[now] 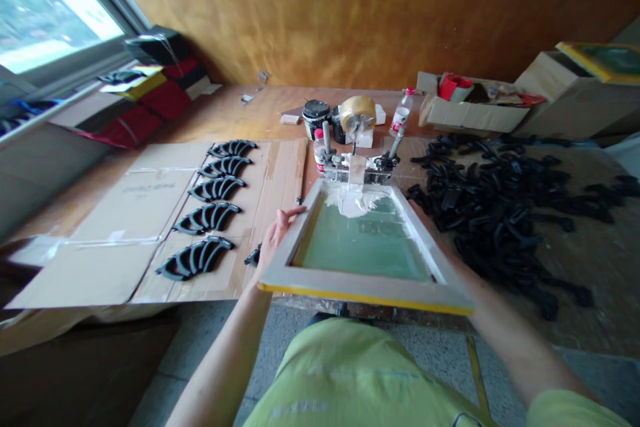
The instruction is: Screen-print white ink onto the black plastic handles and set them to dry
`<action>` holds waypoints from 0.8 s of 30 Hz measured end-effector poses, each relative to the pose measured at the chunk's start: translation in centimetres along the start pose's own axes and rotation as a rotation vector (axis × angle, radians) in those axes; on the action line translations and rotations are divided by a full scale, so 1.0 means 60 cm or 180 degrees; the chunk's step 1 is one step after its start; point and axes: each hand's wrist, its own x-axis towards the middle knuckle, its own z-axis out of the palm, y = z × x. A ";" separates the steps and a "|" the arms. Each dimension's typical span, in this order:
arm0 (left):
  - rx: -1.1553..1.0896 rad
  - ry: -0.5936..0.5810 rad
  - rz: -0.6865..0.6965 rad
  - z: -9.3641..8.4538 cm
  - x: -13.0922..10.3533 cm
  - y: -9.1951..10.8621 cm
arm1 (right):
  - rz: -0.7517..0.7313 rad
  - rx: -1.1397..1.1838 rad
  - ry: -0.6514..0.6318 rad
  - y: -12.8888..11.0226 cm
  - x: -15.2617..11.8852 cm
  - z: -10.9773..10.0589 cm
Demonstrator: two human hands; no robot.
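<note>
A screen-printing frame (360, 280) with green mesh and white ink at its far end tilts up in front of me, clamped at the back in a metal hinge (357, 173). My left hand (274, 237) is closed against its left rail, fingertips at the edge. Past the right rail only a little of my right hand (419, 213) shows; its fingers are hidden behind the wood. Next to my left hand, a black plastic part (253, 255) is partly covered. Several black curved, ribbed parts (197, 258) lie in a column on the cardboard (135, 213) to the left.
A heap of black parts (495, 213) covers the right side. Behind the hinge stand a black tub (316, 119), a tape roll (358, 113) and a red-capped bottle (401, 112). An open carton (473, 115) sits at the back right, boxes (165, 103) at the back left.
</note>
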 end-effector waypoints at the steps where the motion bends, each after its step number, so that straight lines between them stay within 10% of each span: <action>1: 0.0180 -0.0064 -0.0160 -0.007 -0.010 -0.021 | 0.0137 -0.0056 0.0130 0.009 0.016 -0.014; 6: 0.0281 -0.0200 -0.0489 -0.011 -0.018 -0.144 | -0.0340 -0.0277 0.0510 -0.057 0.120 -0.019; 10: 0.0368 -0.0191 -0.0567 -0.006 -0.003 -0.206 | -0.0737 -0.0751 -0.0410 -0.142 0.154 0.028; 18: 0.0412 -0.0119 -0.0509 -0.008 -0.002 -0.216 | -0.1708 -0.0869 -0.1226 -0.150 0.046 0.022; 24: 0.0438 -0.0139 -0.0526 -0.003 -0.008 -0.195 | -0.1827 -0.0446 -0.1195 -0.145 0.058 0.003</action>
